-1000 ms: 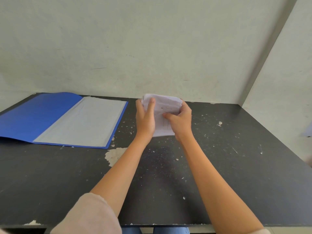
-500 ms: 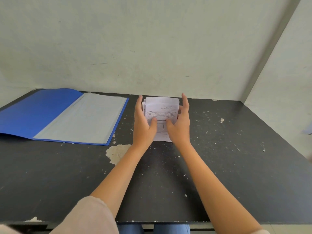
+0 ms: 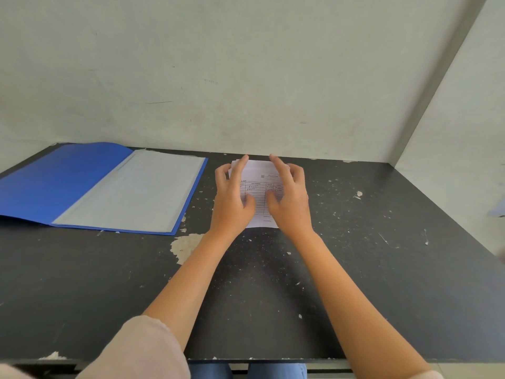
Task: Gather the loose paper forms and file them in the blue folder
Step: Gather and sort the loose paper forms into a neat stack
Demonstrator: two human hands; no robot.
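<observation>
Found left hand [image 3: 232, 199] and right hand [image 3: 291, 203] loosely open, shifted from flanking forms [image 3: 261, 184] to resting atop. Read "NO." only; handwriting illegible.

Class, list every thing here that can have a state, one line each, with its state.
blue folder, open on the table.
paper forms, stacked face up on the table.
left hand, fingers loose, resting on the stack.
right hand, fingers loose, resting on the stack.

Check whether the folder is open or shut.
Open: the folder lies spread flat, its blue cover turned back left, grey inside showing.
</observation>
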